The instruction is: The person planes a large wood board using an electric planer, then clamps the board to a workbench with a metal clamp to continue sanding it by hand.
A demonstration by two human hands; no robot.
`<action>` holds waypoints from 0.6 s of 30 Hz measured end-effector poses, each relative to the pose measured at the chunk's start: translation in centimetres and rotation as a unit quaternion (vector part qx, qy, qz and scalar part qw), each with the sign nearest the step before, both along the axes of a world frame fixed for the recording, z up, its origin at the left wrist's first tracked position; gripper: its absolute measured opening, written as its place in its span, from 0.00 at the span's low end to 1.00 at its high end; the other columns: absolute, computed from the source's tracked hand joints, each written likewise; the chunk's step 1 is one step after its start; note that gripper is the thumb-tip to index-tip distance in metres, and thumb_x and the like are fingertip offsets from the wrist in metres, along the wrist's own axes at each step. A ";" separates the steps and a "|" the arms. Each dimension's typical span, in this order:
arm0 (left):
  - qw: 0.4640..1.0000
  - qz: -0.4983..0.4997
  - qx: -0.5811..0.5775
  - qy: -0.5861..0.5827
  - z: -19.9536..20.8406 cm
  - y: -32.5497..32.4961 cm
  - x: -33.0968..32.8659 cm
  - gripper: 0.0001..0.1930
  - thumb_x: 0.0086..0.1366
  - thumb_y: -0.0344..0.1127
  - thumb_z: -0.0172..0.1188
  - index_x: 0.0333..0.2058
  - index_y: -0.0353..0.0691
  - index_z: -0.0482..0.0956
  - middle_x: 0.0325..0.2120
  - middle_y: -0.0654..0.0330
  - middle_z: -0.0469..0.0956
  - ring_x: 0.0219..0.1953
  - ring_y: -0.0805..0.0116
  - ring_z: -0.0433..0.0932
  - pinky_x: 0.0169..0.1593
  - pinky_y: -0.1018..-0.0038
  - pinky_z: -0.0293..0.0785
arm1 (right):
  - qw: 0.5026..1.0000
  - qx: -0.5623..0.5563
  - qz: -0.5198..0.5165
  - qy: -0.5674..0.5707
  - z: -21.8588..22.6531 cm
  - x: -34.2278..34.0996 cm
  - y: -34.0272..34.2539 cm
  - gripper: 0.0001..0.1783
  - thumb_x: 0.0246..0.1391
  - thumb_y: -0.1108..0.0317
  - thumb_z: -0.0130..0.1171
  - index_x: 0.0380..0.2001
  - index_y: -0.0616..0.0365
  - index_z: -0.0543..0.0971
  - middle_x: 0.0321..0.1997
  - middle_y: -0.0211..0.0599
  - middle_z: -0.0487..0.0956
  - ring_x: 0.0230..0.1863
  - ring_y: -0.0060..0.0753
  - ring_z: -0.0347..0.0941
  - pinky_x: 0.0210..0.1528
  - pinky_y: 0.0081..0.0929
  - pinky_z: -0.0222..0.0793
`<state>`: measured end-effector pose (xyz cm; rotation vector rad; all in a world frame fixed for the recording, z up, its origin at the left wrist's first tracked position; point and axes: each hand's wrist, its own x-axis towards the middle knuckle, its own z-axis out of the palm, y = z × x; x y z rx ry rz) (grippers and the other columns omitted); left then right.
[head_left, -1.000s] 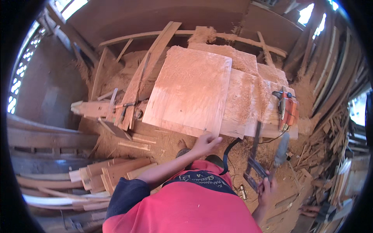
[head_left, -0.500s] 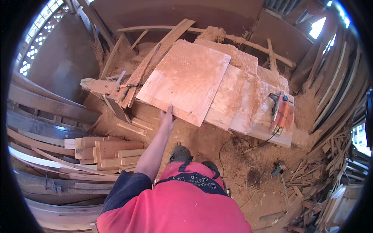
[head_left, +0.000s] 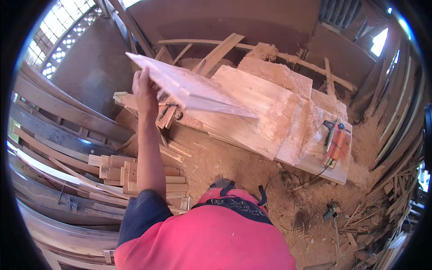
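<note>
My left hand point(head_left: 144, 87) is closed around the near left edge of a flat wooden panel point(head_left: 191, 87). The panel is tilted, its left side raised high and its right end low over another panel point(head_left: 256, 108) on the bench. Wood shavings cover much of the panels lying there. Beneath the raised panel, a dark metal tool point(head_left: 170, 109) partly shows. My right hand is out of the picture.
An orange-red power planer point(head_left: 334, 143) with a dark cable rests at the bench's right end. Stacked wood pieces point(head_left: 130, 173) lie at the left, near long boards point(head_left: 58, 148). Scrap strips pile up at the right point(head_left: 382, 202). A small green tool point(head_left: 331, 212) lies on the sawdust-covered floor.
My left hand has moved up and to the left, lifting the panel's edge from nearly flat to steeply tilted. More of the panel underneath shows. The whole view has shifted slightly.
</note>
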<state>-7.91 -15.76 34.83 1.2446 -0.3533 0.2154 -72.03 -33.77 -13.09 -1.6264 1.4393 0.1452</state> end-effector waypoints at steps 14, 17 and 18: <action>0.823 0.230 0.280 -0.437 4.6 -10.0 7.2 0.21 0.68 0.51 0.61 0.49 0.41 0.78 0.41 0.52 0.76 0.49 0.55 0.73 0.57 0.60 0.67 | 0.998 0.032 -0.029 0.037 -0.5 1.8 -2.8 0.14 0.51 0.62 0.67 0.37 0.59 0.84 0.23 0.40 0.80 0.24 0.33 0.77 0.28 0.37 0.70; 0.730 0.123 0.392 -0.546 7.0 -10.2 8.2 0.26 0.66 0.56 0.60 0.48 0.37 0.76 0.42 0.50 0.76 0.51 0.49 0.72 0.59 0.56 0.65 | 0.997 0.062 -0.046 0.029 -2.0 1.2 -2.3 0.18 0.51 0.56 0.68 0.39 0.58 0.85 0.25 0.43 0.81 0.29 0.35 0.80 0.34 0.35 0.72; 0.730 0.128 0.396 -0.542 7.9 -10.3 8.4 0.26 0.66 0.56 0.60 0.48 0.37 0.76 0.42 0.50 0.76 0.51 0.49 0.72 0.59 0.56 0.65 | 0.997 0.064 -0.038 0.028 -2.1 1.1 -2.5 0.18 0.50 0.56 0.68 0.39 0.58 0.85 0.25 0.43 0.81 0.29 0.35 0.79 0.34 0.35 0.72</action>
